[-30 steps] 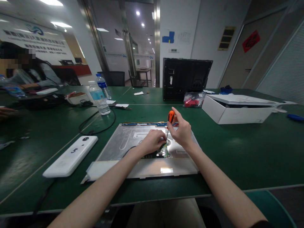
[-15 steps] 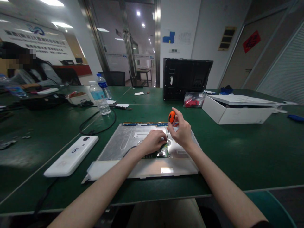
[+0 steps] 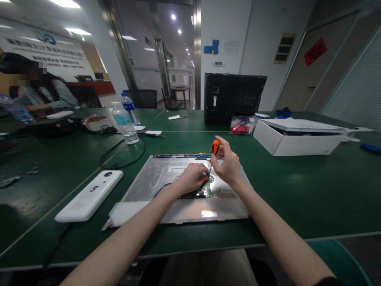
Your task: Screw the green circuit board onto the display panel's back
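Observation:
A flat display panel, metal back up, lies before me on the table with a blue circuit strip along its far edge. Between the fingers and thumb of my right hand is a screwdriver with an orange and black handle, its shaft pointing down, nearly upright. The tip meets the area over a small green circuit board. My left hand rests on that board, fingers curled and closed close to the screwdriver tip. What its fingertips pinch is hidden.
Left of the panel is a white power bank-like block marked 5. Water bottles and a looped black cable stand beyond it. A black monitor and a white box are behind at right. Another person sits far left.
The screwdriver handle has turned slightly in my right hand, its black patch showing differently. Both hands and the panel stay where they were.

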A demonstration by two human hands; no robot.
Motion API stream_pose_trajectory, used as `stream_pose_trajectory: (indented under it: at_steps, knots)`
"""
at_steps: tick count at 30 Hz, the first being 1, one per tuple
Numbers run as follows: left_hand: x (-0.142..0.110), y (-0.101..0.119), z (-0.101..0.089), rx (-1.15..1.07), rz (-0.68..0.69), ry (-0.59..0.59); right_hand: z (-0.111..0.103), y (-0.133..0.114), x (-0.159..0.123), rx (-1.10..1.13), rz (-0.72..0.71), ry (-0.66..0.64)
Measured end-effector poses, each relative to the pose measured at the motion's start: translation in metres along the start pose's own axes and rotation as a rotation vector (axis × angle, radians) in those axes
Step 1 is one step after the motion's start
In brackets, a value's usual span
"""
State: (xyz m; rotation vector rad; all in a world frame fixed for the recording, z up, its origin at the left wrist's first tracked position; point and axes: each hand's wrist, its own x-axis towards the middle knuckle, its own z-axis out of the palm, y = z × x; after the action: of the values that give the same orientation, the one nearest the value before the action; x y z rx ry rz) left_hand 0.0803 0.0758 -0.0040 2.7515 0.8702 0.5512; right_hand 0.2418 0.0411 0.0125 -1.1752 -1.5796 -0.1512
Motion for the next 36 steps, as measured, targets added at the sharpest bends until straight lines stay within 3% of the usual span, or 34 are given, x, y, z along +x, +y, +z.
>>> stream_pose_trajectory:
  at_steps: [15, 29, 36]
  knots:
    - [0.0011, 0.0023, -0.0001, 0.005, -0.016, -0.002, -0.0010, -0.0013, 0.0010, -0.006, -0.091, -0.043]
    - [0.0019, 0.0004, 0.0009, -0.009, -0.003, -0.017, -0.0014, -0.0018, 0.0004, 0.003, -0.069, -0.083]
    - [0.0014, 0.0007, 0.0016, 0.002, -0.016, -0.003, -0.0003, -0.0020, 0.0013, 0.017, -0.052, -0.038]
